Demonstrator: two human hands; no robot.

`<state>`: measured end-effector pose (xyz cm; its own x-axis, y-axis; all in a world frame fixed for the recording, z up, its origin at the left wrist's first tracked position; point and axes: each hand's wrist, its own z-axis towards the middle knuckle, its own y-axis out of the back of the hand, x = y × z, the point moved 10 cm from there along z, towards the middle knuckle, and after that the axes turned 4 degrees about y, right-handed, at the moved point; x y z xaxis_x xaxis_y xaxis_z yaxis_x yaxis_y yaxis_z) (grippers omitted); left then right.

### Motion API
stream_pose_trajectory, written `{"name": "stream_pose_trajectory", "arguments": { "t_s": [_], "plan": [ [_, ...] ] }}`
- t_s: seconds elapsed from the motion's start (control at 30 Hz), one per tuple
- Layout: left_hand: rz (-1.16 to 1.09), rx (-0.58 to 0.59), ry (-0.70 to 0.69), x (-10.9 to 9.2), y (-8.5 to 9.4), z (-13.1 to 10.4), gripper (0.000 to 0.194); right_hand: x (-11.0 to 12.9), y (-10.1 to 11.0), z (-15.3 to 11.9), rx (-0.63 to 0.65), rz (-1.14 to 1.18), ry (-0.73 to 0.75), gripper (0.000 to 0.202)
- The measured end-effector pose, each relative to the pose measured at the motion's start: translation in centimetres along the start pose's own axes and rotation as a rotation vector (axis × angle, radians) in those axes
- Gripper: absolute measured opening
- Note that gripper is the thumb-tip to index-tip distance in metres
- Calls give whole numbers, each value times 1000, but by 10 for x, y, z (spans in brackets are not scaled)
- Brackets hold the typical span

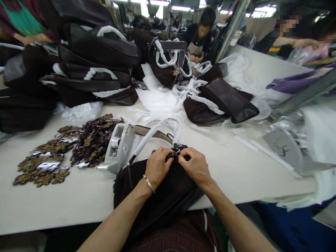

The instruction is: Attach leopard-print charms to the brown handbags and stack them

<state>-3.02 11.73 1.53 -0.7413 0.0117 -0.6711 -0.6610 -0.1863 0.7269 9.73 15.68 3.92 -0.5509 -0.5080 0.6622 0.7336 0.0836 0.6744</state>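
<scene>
Now — dark bag point(160, 199) (long axis crosswise), handles point(146, 139) pointing away; left hand point(158, 166), right hand point(196, 165): fingers pinched at clasp point(177, 151).

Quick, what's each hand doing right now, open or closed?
Left hand: closed, pinching a dark cord at the bag.
Right hand: closed beside the metal clasp; what it grips is hidden.

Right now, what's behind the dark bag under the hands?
Behind the dark bag: its white-wrapped handle, a brown strap, then white sheets farther back on the table. The table directly beneath the bag is covered.
</scene>
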Motion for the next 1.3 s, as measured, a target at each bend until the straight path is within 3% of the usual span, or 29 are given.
{"name": "stream_pose_trajectory", "arguments": {
  "t_s": [0.17,0.27,0.33,0.47,0.57,0.8,0.9,1.0,1.13,1.2,1.3],
  "plan": [
    [92,-10,-46,-12,0,-4,20,4,-1,3,1,-11,8,15],
    [-106,5,0,-11,1,-3,20,5,-1,4,2,6,25,14],
    [-366,53,136,3,-5,-1,24,6,1,2,-8,30,44,13],
    [-876,239,509,31,-41,-6,31,-1,1,-4,20,28,23,12],
    [-1011,301,604,33,-57,-11,33,-7,-3,-9,71,21,2,15],
    [-1057,325,595,30,-66,-12,29,-18,-10,-13,158,96,-38,18],
    [-963,300,536,30,-64,-9,20,-22,-11,-12,153,100,-72,18],
    [-749,245,411,25,-53,-3,15,-24,-10,-11,151,104,-102,17],
    [-381,74,160,5,-22,5,14,-25,-8,-12,143,150,-144,18],
    [-310,30,129,1,-12,6,15,-25,-3,-13,85,182,-160,17],
    [-395,80,185,4,-12,6,18,-13,1,-13,29,178,-65,21]
  ]
}}
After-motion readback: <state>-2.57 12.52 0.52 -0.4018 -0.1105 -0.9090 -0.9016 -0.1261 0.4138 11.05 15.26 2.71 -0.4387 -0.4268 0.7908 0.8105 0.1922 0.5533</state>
